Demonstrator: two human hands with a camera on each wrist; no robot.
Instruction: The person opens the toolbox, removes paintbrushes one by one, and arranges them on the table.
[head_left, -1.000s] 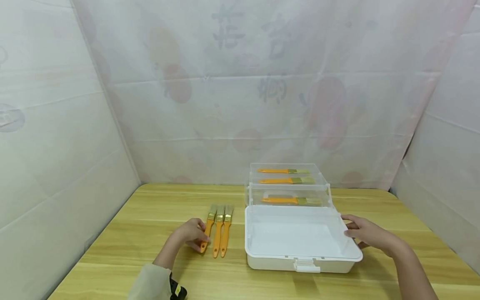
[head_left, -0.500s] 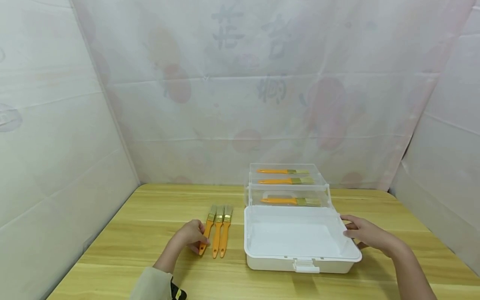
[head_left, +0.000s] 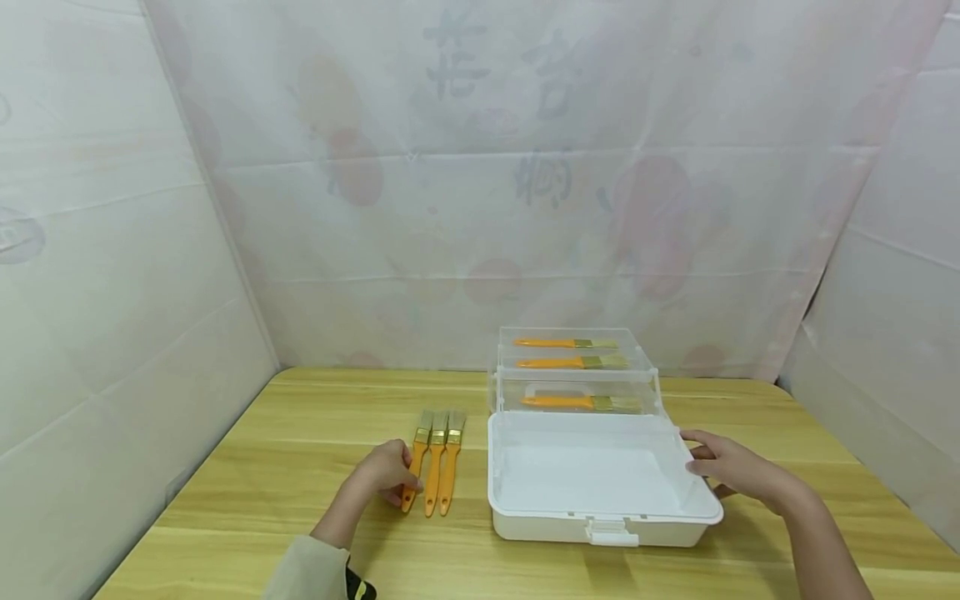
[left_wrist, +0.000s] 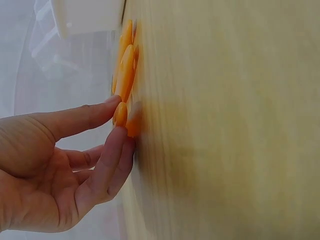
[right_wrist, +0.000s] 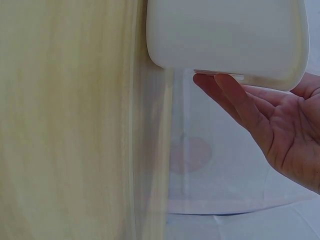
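Three orange-handled paintbrushes (head_left: 437,467) lie side by side on the wooden table (head_left: 300,467), left of an open white storage box (head_left: 600,521). My left hand (head_left: 396,490) pinches the near end of the leftmost brush between thumb and forefinger. In the left wrist view the left hand (left_wrist: 119,119) shows that grip, with the other handles (left_wrist: 126,67) beyond it. My right hand (head_left: 705,462) rests with straight fingers on the box's right rim. The right wrist view shows the right hand (right_wrist: 235,97) touching the white box (right_wrist: 225,35). The box's raised clear tiers (head_left: 573,379) each hold an orange brush (head_left: 573,362).
White plastic sheeting (head_left: 480,208) walls in the table at the back and on both sides. The box's bottom tray (head_left: 592,475) has nothing in it. Its latch (head_left: 611,532) faces me. Bare tabletop lies in front of the box and to the far left.
My left hand has shifted slightly on the leftmost brush handle, nudging its near end. The right hand and the box have stayed in place.
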